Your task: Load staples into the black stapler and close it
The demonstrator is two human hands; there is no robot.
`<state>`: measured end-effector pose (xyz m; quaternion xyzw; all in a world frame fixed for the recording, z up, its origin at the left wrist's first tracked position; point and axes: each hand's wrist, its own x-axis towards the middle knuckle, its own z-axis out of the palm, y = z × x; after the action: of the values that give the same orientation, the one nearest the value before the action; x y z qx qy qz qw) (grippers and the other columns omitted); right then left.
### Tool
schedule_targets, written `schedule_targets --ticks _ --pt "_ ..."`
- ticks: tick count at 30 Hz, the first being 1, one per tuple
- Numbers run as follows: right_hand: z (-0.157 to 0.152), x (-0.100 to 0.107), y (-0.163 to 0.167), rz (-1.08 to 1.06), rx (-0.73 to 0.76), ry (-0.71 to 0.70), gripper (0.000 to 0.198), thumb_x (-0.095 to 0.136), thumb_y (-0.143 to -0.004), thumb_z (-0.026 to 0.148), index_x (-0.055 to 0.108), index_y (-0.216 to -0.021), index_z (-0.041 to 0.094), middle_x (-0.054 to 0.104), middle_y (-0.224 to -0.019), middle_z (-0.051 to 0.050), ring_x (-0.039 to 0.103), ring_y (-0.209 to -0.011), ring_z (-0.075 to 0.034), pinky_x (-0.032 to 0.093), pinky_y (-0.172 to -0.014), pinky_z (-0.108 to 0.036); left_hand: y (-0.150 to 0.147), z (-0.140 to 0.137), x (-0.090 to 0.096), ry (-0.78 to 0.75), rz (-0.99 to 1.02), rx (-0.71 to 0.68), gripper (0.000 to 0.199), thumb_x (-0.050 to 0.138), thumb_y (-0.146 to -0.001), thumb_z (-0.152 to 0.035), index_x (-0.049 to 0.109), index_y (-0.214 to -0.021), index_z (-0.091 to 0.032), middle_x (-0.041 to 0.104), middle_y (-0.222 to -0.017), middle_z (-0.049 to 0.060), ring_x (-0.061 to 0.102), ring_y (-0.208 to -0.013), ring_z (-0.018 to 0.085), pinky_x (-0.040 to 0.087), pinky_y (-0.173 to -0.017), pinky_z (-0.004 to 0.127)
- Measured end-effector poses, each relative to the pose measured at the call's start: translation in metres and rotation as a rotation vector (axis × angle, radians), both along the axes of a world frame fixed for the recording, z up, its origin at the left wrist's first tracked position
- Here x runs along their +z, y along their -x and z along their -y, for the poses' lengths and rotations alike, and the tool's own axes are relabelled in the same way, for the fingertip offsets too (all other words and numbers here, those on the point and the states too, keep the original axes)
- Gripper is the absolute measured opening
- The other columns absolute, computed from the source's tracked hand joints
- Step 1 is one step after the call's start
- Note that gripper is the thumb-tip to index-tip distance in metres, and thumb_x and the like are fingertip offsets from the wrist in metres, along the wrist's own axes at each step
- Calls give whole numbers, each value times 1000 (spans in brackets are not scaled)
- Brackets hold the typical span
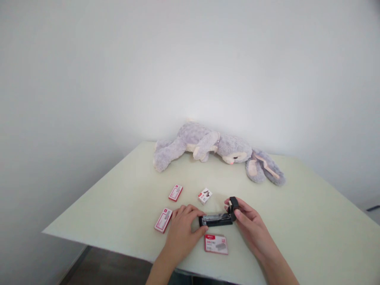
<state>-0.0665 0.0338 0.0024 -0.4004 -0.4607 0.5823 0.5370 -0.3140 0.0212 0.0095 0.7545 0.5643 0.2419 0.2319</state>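
A pale table (311,221) stands against a white wall. A grey plush rabbit (213,148) lies on its side along the far edge. Near the front, both hands hold a black stapler (216,219) lying opened on the table. The left hand (184,229) pinches its left end; the right hand (247,221) is closed on the raised part at the right end, though finger contact is hard to make out. Around it lie three red staple boxes (163,220) (175,192) (216,244) and a small white box (204,195).
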Motion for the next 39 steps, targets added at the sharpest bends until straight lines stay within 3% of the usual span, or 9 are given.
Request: schedule_targets --ticks 4,12,23,29,39 --pt "2 4 -5 -25 -42 -8 37 64 -94 47 66 -126 29 67 -133 -9 60 -118 -29 44 -107 -48 0 0 -1 -3 5 2 26 73 -84 -39 68 -109 -35 67 -116 -1 55 -112 26 36 -94 41" --pt "3 -1 3 40 21 -21 40 71 -90 46 66 -126 29 67 -130 -8 57 -123 -29 42 -109 -47 0 0 -1 -9 19 -1 26 75 -84 -36 68 -109 -36 67 -115 -2 56 -110 26 35 -92 40" --pt "3 6 24 300 135 -175 34 68 -93 45 66 -122 28 66 -120 -6 60 -115 -26 45 -101 -38 0 0 2 -11 26 -5 25 75 -84 -35 68 -108 -35 67 -113 -2 55 -109 25 34 -92 39" --pt "4 3 22 229 80 -137 34 66 -95 42 63 -127 29 64 -130 -5 57 -122 -25 43 -106 -36 0 0 0 -16 35 0 27 76 -83 -34 68 -109 -35 67 -113 -3 55 -109 24 34 -92 38" --pt "6 7 30 446 120 -259 29 63 -96 42 63 -122 28 64 -124 -5 59 -118 -25 45 -104 -37 -1 1 -2 -38 23 -3 27 76 -83 -32 68 -108 -35 67 -112 -3 56 -109 24 34 -91 38"
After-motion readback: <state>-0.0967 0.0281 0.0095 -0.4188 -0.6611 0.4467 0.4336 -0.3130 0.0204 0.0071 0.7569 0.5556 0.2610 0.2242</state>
